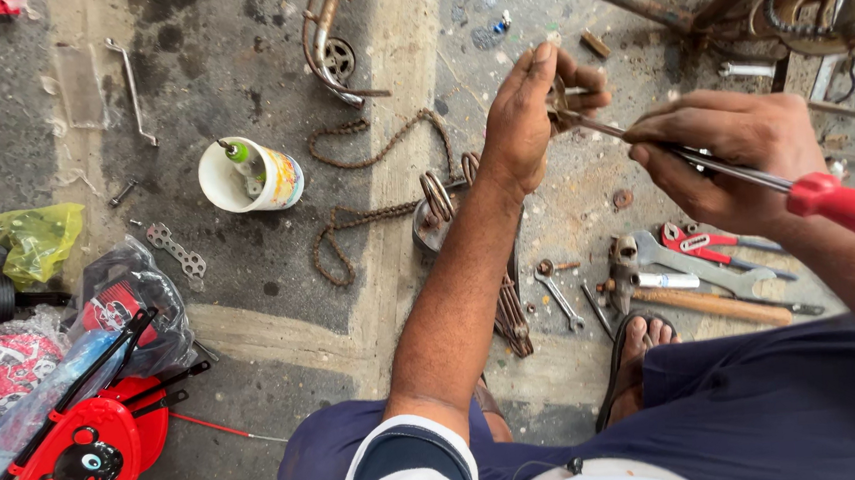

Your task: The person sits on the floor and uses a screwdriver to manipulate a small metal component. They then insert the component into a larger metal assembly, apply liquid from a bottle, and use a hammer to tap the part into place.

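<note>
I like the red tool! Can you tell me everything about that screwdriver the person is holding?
The screwdriver has a glossy red handle, plastic by its look, and a long thin metal shaft. It lies nearly level, handle to the right, tip pointing left. The right hand grips the shaft near the handle. The tip meets a small metal part pinched in the left hand's fingers, above the concrete floor.

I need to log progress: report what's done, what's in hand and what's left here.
Done: the rusty bicycle chain lies off on the concrete floor. In hand: the left hand pinches a small metal part while the right hand works the red-handled screwdriver into it. Left: the wooden-handled hammer and spanners lie unused.
</note>
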